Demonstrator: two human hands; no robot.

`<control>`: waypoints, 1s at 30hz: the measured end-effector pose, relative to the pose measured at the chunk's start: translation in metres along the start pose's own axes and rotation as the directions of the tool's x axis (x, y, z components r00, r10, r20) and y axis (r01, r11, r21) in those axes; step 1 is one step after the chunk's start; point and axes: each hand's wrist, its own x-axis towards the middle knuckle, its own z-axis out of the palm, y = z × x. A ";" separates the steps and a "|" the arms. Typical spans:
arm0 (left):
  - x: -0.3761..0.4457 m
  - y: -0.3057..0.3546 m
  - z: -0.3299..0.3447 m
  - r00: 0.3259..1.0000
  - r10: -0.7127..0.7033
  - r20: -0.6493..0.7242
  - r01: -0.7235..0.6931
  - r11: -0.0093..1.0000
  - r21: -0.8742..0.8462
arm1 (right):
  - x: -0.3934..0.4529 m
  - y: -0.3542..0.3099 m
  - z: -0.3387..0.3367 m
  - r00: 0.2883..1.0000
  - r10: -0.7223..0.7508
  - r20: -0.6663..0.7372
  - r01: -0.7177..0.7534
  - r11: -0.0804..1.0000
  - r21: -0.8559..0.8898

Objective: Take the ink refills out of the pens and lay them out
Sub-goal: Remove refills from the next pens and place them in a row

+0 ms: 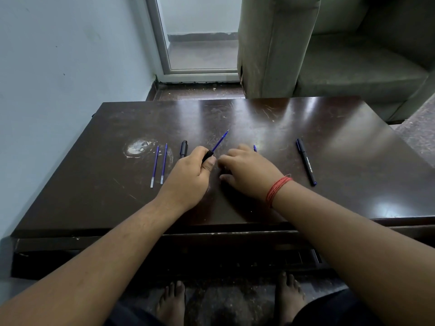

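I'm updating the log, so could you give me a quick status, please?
Left hand grips pen barrel, refill protruding. Right hand rests on table. Two refills laid out. Nothing obstructing.

Pale blue wall (70, 55), glazed door (200, 43), grey sofa (353, 67), glossy dark table (306, 128)

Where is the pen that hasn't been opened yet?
The intact black pen lies on the table's right side, beyond the right hand.

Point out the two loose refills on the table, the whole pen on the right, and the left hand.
loose refills (159, 164): head view, gap-side edge of the pair's middle.
whole pen (306, 161): head view, mid-barrel.
left hand (188, 177): head view, back of hand.
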 end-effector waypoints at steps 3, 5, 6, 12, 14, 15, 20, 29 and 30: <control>0.000 -0.001 0.000 1.000 -0.004 -0.002 0.004 1.000 0.004 | 0.003 -0.005 0.002 1.000 0.005 0.000 -0.005 1.000 0.003; 0.000 -0.002 -0.001 1.000 -0.011 -0.001 0.011 1.000 0.002 | 0.008 -0.004 -0.005 0.989 0.145 -0.006 -0.143 0.984 0.110; 0.000 -0.003 -0.001 1.000 -0.016 0.001 0.016 1.000 0.001 | 0.010 -0.001 -0.012 0.972 0.236 -0.006 -0.230 0.952 0.199; 0.002 -0.006 -0.002 0.999 -0.025 0.024 0.024 0.999 0.022 | 0.007 0.020 -0.048 0.838 0.545 -0.030 -0.306 0.515 0.801; 0.002 -0.007 -0.001 0.999 -0.032 0.038 0.030 0.999 0.034 | 0.006 0.022 -0.050 0.850 0.525 -0.046 -0.247 0.474 0.845; 0.002 -0.007 0.000 0.998 -0.033 0.046 0.032 0.999 0.038 | 0.006 0.022 -0.050 0.858 0.511 -0.061 -0.226 0.482 0.847; 0.001 -0.007 0.001 0.997 -0.036 0.072 0.033 0.998 0.045 | 0.007 0.019 -0.053 0.875 0.471 -0.111 -0.197 0.555 0.808; 0.000 -0.004 0.001 0.996 -0.019 0.086 0.013 0.997 0.071 | 0.007 0.011 -0.053 0.937 0.327 -0.126 -0.178 0.755 0.630; 0.000 -0.005 0.001 0.996 -0.021 0.087 0.015 0.997 0.070 | 0.007 0.011 -0.054 0.935 0.329 -0.132 -0.176 0.754 0.633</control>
